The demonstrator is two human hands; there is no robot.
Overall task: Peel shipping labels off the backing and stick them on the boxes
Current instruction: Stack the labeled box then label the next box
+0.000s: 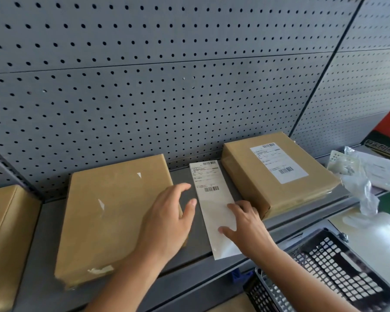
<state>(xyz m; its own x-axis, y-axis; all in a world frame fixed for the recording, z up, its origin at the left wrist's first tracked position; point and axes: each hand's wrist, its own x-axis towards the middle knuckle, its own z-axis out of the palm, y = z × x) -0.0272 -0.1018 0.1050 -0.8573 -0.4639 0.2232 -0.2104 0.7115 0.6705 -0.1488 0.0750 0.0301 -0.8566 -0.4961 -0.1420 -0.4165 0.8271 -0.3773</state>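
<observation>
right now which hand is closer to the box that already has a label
Right. The right hand lies on the label sheet just beside the labelled box; the left hand is across the sheet, over the edge of the unlabelled box.

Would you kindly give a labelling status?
Left hand open beside label sheet; right hand open, resting on it. Right box labelled, left box bare. Nothing blocking.
</observation>
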